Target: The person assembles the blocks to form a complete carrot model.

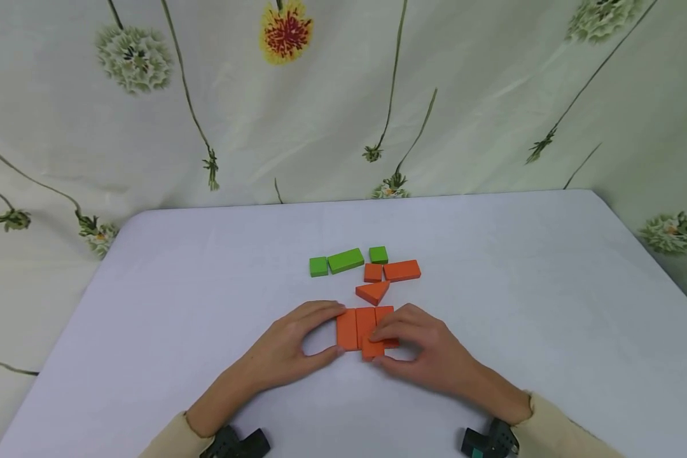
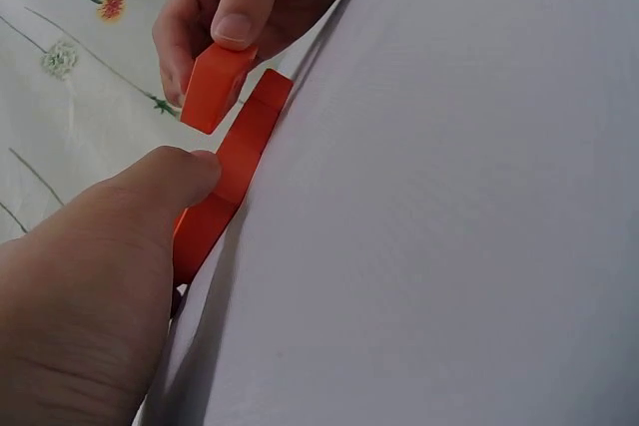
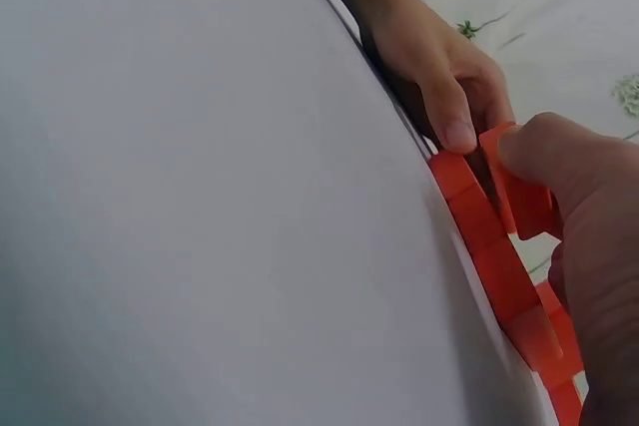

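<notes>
Several orange rectangular blocks lie side by side in a row on the white table; the leftmost block [image 1: 346, 331] sits by my left hand [image 1: 289, 346]. That hand holds the block's left end, thumb at its near edge and index finger at its far edge. My right hand [image 1: 426, 350] pinches another orange block [image 1: 372, 348] between thumb and fingers. In the left wrist view this held block [image 2: 208, 87] is tilted and raised above the row. Part of the row's right end is hidden behind the right hand.
Beyond the row lie an orange triangular block [image 1: 373, 292], a small orange block [image 1: 373, 273] and a longer orange block [image 1: 402, 270]. Farther back are two small green blocks, left [image 1: 319, 266] and right [image 1: 378, 254], with a longer green block [image 1: 346, 260] between. A flower-patterned cloth [image 1: 320, 127] hangs behind the table [image 1: 206, 267].
</notes>
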### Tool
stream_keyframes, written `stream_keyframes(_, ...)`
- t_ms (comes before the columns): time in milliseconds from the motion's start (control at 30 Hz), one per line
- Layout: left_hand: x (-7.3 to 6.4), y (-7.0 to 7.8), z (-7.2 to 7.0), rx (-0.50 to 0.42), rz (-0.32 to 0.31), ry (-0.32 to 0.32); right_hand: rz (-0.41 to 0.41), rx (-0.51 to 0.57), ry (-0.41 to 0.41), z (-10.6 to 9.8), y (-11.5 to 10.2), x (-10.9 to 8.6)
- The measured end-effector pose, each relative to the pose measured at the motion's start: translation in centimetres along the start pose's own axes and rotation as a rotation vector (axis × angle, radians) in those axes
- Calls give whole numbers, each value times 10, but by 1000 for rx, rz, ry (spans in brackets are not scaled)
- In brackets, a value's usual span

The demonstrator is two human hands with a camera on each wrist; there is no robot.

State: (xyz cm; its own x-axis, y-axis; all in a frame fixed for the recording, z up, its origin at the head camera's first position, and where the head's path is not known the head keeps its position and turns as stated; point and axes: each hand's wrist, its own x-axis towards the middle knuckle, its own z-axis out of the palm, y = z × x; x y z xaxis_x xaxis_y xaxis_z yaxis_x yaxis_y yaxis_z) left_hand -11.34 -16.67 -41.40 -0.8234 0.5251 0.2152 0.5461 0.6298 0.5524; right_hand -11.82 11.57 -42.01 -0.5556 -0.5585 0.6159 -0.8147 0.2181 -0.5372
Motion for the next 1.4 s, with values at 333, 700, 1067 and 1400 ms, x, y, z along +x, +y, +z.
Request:
stream_keyframes(333,0,0,-1,-1,20,4,-54,-23,-69,12,-11,2)
stream_keyframes(700,1,-1,-1,-9,27,4,-70,-117,-123,14,-11,4)
stream_keyframes(1067,-1,-1,0,-2,26,12,-33,-108,-111,14,-13,3)
stream_keyframes(1400,1,-1,-1,1,33,10,178,-121,19,1,-4,13)
